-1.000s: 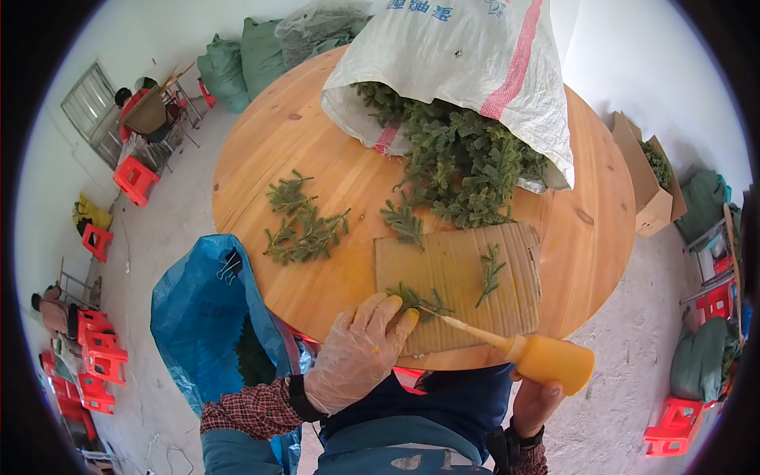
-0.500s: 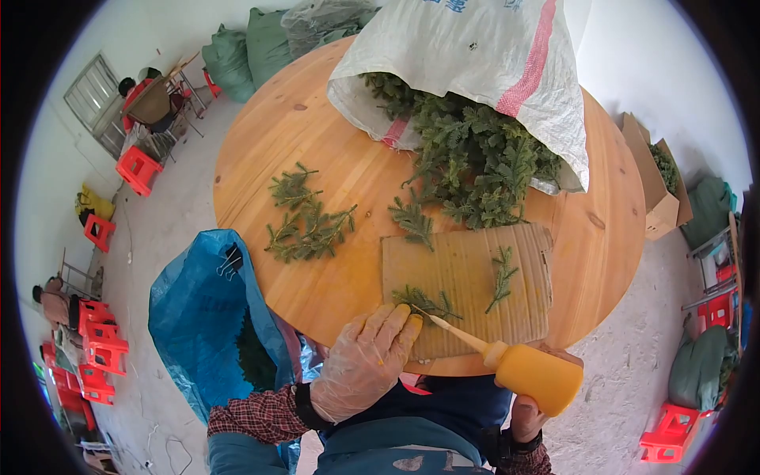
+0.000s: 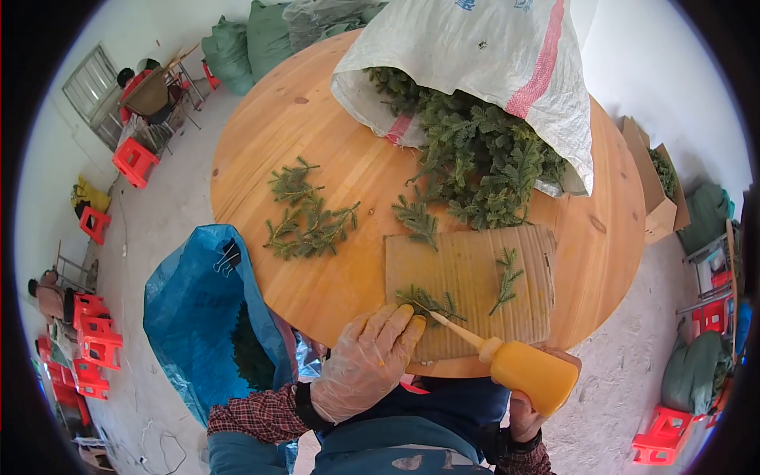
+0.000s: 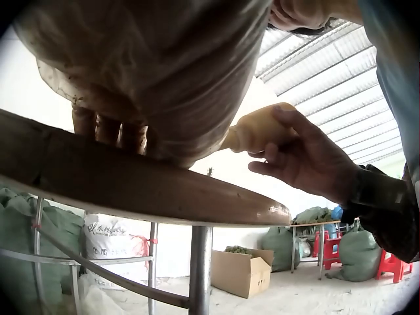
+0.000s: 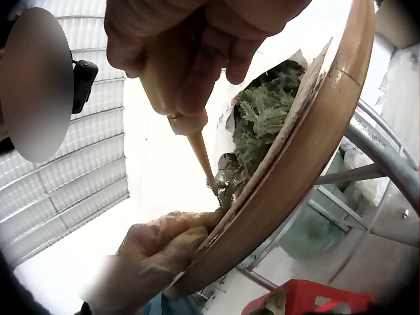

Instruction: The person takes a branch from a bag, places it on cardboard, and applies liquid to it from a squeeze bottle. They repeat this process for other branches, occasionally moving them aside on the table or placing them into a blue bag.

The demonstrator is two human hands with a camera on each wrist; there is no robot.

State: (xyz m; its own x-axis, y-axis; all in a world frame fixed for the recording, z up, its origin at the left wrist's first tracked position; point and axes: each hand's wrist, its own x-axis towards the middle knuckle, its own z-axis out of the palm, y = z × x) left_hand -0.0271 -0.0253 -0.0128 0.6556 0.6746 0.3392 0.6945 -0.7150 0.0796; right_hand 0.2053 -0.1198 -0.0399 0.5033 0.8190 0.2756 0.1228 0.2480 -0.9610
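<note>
The gloved left hand (image 3: 368, 360) pinches the stem end of a small green sprig (image 3: 431, 302) at the near left part of a cardboard sheet (image 3: 467, 269). In the bare right hand (image 3: 529, 408) is a yellow squeeze bottle (image 3: 534, 376), tilted so that its thin nozzle reaches the sprig. The right wrist view shows the nozzle tip at the sprig, just above the gloved fingers (image 5: 190, 233). A second sprig (image 3: 507, 281) lies on the right part of the cardboard. Yellow stains mark the glove's fingertips.
On the round wooden table (image 3: 261, 158), loose sprigs (image 3: 313, 226) lie left of the cardboard. Behind it, a white sack (image 3: 467, 47) spills green branches (image 3: 483, 150). An open blue bag (image 3: 186, 293) stands at the table's left edge. Red stools (image 3: 136, 161) and people are farther off.
The bottle has swung left and its nozzle has moved closer to the held sprig. The left hand keeps its hold. The whole head view has shifted slightly.
</note>
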